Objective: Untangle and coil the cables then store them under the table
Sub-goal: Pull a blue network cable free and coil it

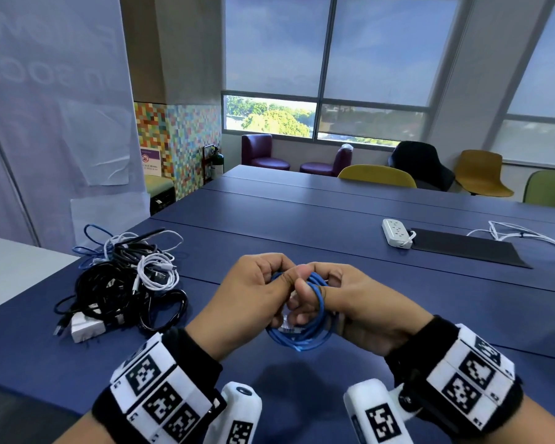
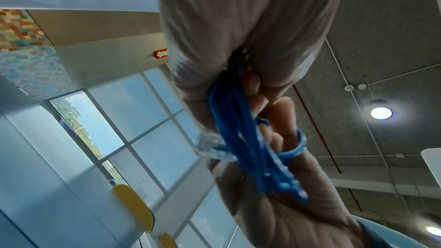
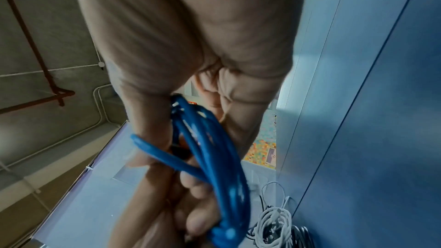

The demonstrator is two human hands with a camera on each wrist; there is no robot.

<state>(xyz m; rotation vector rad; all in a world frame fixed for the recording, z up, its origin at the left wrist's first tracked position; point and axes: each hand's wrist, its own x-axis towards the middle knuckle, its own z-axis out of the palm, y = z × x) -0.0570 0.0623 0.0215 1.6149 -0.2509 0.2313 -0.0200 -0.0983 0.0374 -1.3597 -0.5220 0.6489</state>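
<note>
A coiled blue cable point(image 1: 302, 339) hangs between both hands just above the dark blue table point(image 1: 302, 225). My left hand point(image 1: 257, 296) grips the coil's left side, fingers curled round the strands. My right hand point(image 1: 343, 299) grips its right side, with one loose strand looped over the thumb. In the left wrist view the blue cable point(image 2: 245, 139) runs as a bundle through both palms, a clear plug beside it. The right wrist view shows the blue cable point(image 3: 214, 150) coil held in the curled fingers. A tangled pile of cables point(image 1: 125, 283), black, white and blue, lies on the table to the left.
A white power strip point(image 1: 396, 232) with its white cord point(image 1: 523, 235) lies at the far right beside a black mat point(image 1: 468, 246). A white charger block point(image 1: 85, 328) sits in the pile's front. Chairs point(image 1: 377, 176) line the table's far side.
</note>
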